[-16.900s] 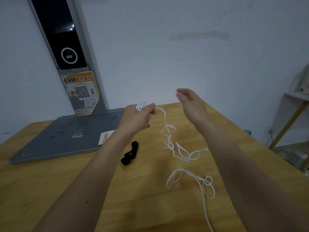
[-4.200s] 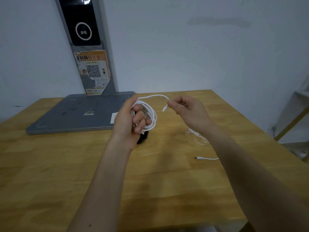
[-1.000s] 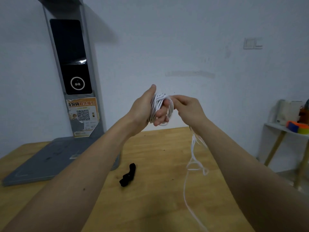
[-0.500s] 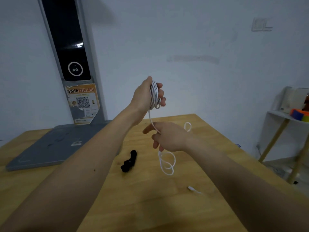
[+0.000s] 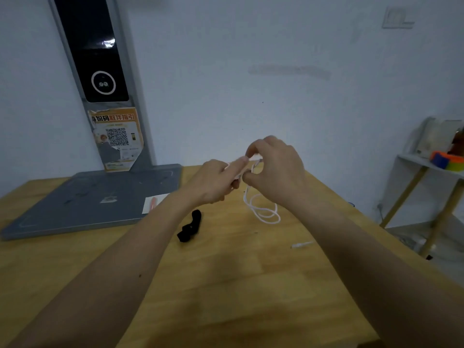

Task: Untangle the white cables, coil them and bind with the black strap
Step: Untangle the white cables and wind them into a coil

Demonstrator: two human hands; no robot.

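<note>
My left hand is closed around a coil of white cable, mostly hidden inside the fist. My right hand touches it from the right and pinches the white cable at the coil. Below the hands a loose loop of that cable hangs down to the wooden table. The cable's plug end lies on the table to the right. The black strap lies crumpled on the table under my left wrist, untouched.
A grey flat base with a tall post carrying a QR sticker stands at the back left. A small white card lies on the base's corner. A shelf with coloured items is off the table's right edge.
Both hands came together lower, just above the table. My right hand rose from the hanging cable to the coil in my left hand. The loose tail has shortened over the earlier frames.
</note>
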